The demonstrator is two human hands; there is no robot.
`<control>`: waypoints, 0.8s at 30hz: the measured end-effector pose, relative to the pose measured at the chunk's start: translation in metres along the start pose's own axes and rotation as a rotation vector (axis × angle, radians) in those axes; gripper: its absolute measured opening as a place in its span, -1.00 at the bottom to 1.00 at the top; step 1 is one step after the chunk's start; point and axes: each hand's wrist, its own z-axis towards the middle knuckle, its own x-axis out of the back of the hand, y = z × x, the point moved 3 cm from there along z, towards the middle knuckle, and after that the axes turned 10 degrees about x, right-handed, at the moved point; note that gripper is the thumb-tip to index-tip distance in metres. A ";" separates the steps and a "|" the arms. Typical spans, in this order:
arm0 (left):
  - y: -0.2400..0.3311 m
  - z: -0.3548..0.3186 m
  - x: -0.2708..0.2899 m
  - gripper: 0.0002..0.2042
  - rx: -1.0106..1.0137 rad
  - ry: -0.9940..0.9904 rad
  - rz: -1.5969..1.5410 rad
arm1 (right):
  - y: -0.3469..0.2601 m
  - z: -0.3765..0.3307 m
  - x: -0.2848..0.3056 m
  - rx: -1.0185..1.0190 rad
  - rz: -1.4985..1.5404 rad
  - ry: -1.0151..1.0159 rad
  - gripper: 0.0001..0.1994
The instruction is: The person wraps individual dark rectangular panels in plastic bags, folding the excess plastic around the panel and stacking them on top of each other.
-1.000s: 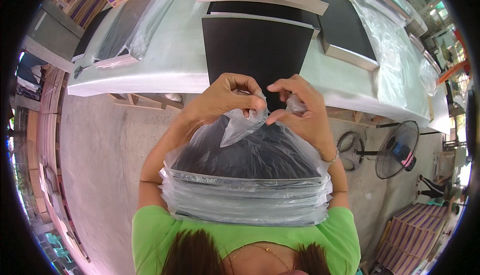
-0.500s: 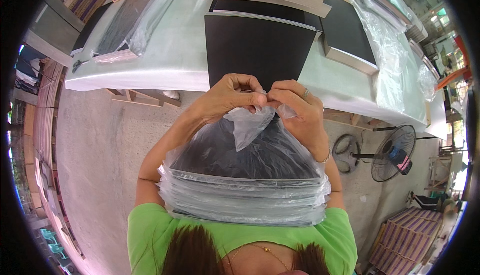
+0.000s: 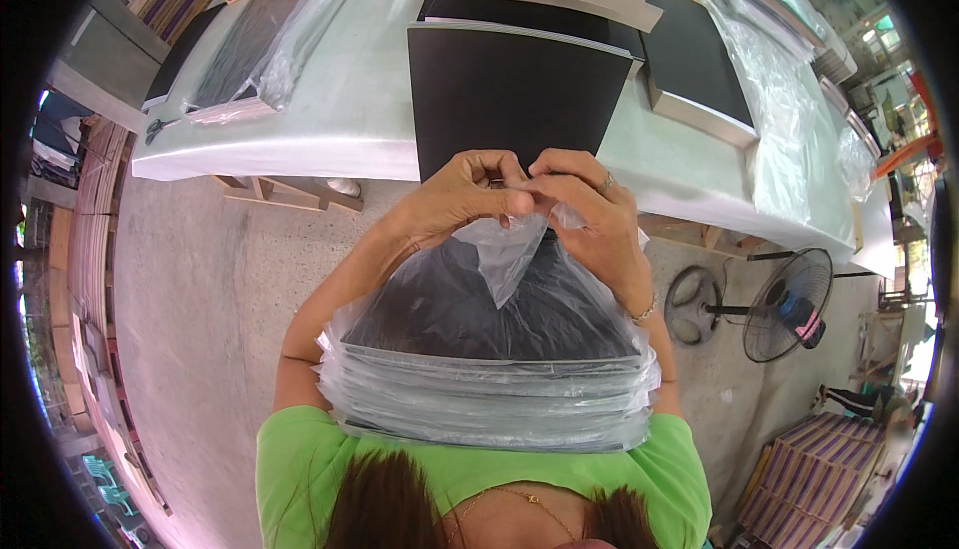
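Plastic film [image 3: 501,257] seems pinched by left hand [image 3: 455,201] and right hand [image 3: 602,224].

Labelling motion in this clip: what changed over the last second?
The right hand moved left, so its fingertips now meet those of the left hand. The hanging flap of loose plastic swung rightward, its tip now lower. Both hands kept hold of plastic; no release visible. The wrapped stack and the table stayed put.
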 end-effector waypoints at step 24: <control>-0.010 0.002 -0.005 -0.77 0.071 -0.070 -0.258 | 0.010 -0.008 -0.007 -0.080 0.185 0.096 -0.71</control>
